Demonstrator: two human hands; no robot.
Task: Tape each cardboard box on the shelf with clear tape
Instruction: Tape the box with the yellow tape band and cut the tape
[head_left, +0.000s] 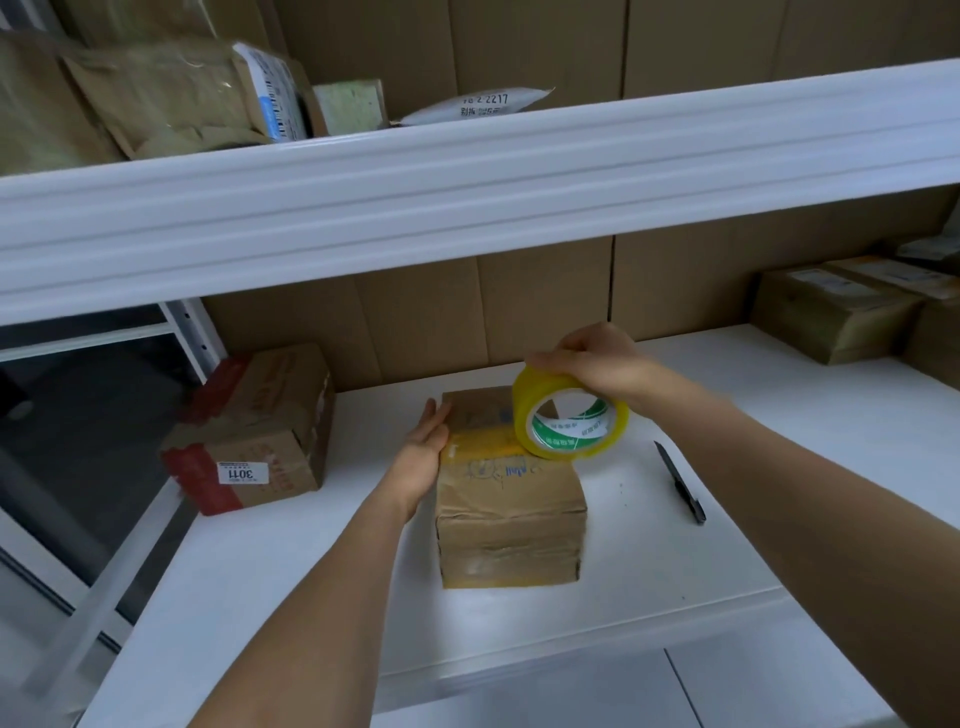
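- The person is standing at a white shelf (727, 519), working on a small cardboard box (511, 512) sitting at the centre of the frame.
- The left hand (423, 457) is lying flat against the box's left side, fingers straight and pressed together, steadying it.
- The right hand (592, 361) is gripping a roll of tape (569, 421) from above, fingers curled over its rim; the roll is standing on edge, touching the box's top towards the right.
- A yellowish strip is already showing across the top of this box, and glossy bands are wrapping its front face, so this one seems to be partly taped. Whether the strip is running from the roll I cannot tell.
- A black pen-like cutter (680, 483) is lying on the shelf at right of centre, apart from the box, untouched.
- A second box with red tape (254, 436) is sitting at the left edge of the shelf, and more boxes (836, 312) are waiting at the upper right of the frame.
- Judging by that, the job is looking early to midway: one box in hand, the strip not yet cut, several others possibly left.
- Parcels (171, 98) are lying on the upper shelf at top left.
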